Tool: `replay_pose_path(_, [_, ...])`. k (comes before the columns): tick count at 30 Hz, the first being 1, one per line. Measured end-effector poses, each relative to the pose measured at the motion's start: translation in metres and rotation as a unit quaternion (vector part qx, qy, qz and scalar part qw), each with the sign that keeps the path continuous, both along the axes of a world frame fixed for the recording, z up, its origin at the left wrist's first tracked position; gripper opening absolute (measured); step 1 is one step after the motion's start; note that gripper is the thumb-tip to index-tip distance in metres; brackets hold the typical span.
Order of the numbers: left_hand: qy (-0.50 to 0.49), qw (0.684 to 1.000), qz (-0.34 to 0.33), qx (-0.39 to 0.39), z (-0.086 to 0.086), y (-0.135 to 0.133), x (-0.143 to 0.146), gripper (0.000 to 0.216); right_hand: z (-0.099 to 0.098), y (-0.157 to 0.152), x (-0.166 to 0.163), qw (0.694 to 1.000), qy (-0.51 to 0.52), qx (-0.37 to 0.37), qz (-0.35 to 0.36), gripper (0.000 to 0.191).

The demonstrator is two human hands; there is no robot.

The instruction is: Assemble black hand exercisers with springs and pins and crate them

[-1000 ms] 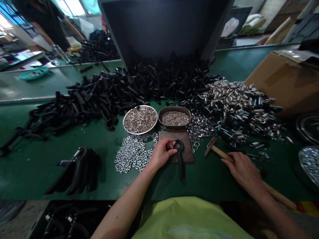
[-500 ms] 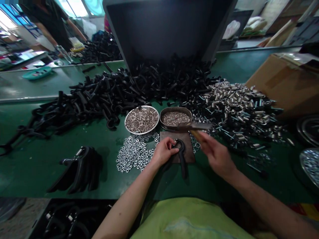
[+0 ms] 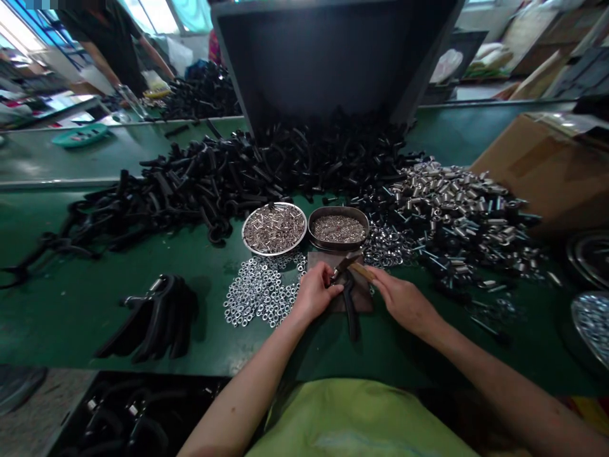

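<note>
My right hand is closed round the wooden handle of a hammer, whose metal head is down at the top of a black curved plastic part. Pinched at that same end, the black part is held by my left hand; the exact contact under the hammer head is hidden. The part lies across a flat brownish plate on the green table. Beside my left hand spreads a heap of small metal nuts.
Behind my hands stand a round dish of metal pins and an oval tin of tiny pieces. Black parts pile up at the back, metal fittings on the right. Several black handles stand left. A person is beyond.
My right hand has swung the hammer down and left, bringing its head onto the end of the black part. My left hand keeps its hold in place. The view has shifted slightly.
</note>
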State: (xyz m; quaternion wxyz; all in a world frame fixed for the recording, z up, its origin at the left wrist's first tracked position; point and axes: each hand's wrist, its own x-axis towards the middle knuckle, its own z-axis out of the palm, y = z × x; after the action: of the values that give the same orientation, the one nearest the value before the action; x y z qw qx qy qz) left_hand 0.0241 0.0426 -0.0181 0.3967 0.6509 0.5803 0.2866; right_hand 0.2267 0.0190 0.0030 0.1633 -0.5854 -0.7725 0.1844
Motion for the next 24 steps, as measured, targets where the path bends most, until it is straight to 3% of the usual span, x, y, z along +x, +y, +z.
replay_pose_path(3, [0.057,0.996,0.030,0.066,0.000,-0.012,-0.001,0.032,0.029,-0.011,0.000,0.998,0.055,0.034,0.006,0.035])
replay_pose_path(6, [0.115,0.982,0.078,0.131,-0.004,-0.031,-0.005,0.039,0.054,-0.035,0.002,0.980,0.162,0.117,0.007,0.036])
replay_pose_path(8, [0.140,0.976,0.092,0.141,-0.008,-0.044,-0.008,0.036,0.049,-0.047,0.003,0.964,0.197,0.181,0.004,0.032])
replay_pose_path(10, [0.153,0.978,0.079,0.119,-0.011,-0.053,-0.010,0.027,0.032,-0.050,0.003,0.969,0.150,0.197,0.026,0.029])
replay_pose_path(13, [0.167,0.982,0.051,0.075,-0.013,-0.058,-0.011,0.015,0.015,-0.043,0.000,0.991,0.028,0.106,0.070,0.032])
replay_pose_path(15, [0.172,0.982,0.045,0.066,-0.013,-0.057,-0.011,0.012,0.022,-0.040,-0.002,0.994,0.018,0.078,0.073,0.036])
replay_pose_path(18, [0.172,0.982,0.042,0.064,-0.012,-0.054,-0.011,0.012,0.044,-0.036,-0.004,0.986,0.070,0.147,0.045,0.037])
replay_pose_path(20, [0.173,0.982,0.042,0.060,-0.011,-0.054,-0.011,0.013,0.046,-0.029,-0.005,0.979,0.082,0.184,0.014,0.037])
replay_pose_path(22, [0.177,0.982,0.042,0.053,-0.010,-0.053,-0.012,0.013,0.034,-0.016,-0.005,0.988,0.049,0.146,0.003,0.038])
replay_pose_path(24, [0.180,0.982,0.041,0.046,-0.009,-0.052,-0.012,0.012,0.019,-0.002,-0.005,0.998,0.002,0.059,0.006,0.038])
